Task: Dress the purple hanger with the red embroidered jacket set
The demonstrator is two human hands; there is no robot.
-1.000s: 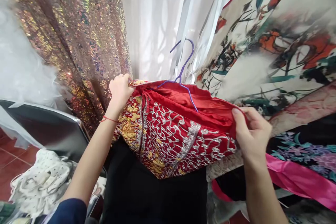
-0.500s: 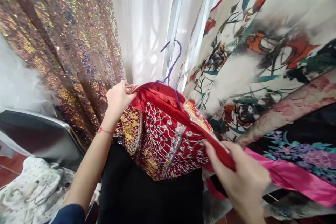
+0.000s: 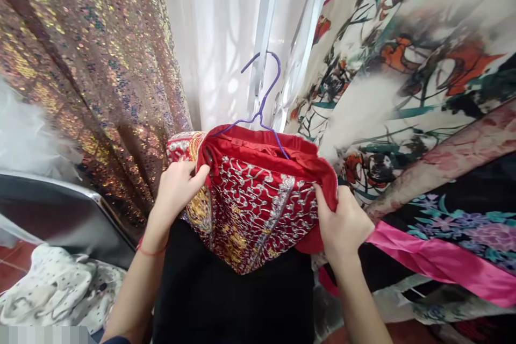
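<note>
A red garment [image 3: 258, 199] with silver and gold embroidery hangs on a purple wire hanger [image 3: 264, 99] in front of me. My left hand [image 3: 177, 188] grips its left edge, thumb on the embroidered front. My right hand [image 3: 342, 223] is closed on a bunched fold of the red fabric at its right edge. A red string bracelet sits on my left wrist. Black cloth [image 3: 234, 301] hangs below the red garment.
A sequinned gold-brown fabric [image 3: 88, 64] hangs at left, white sheer fabric [image 3: 217, 37] behind, floral printed garments [image 3: 403, 64] and pink satin [image 3: 439, 260] at right. A dark chair [image 3: 60, 209] with white dotted cloth [image 3: 52, 290] stands lower left.
My left hand slid down from the garment's top corner to its left edge. My right hand drew in toward the middle, gathering the red fabric. The hanger shifted slightly.
</note>
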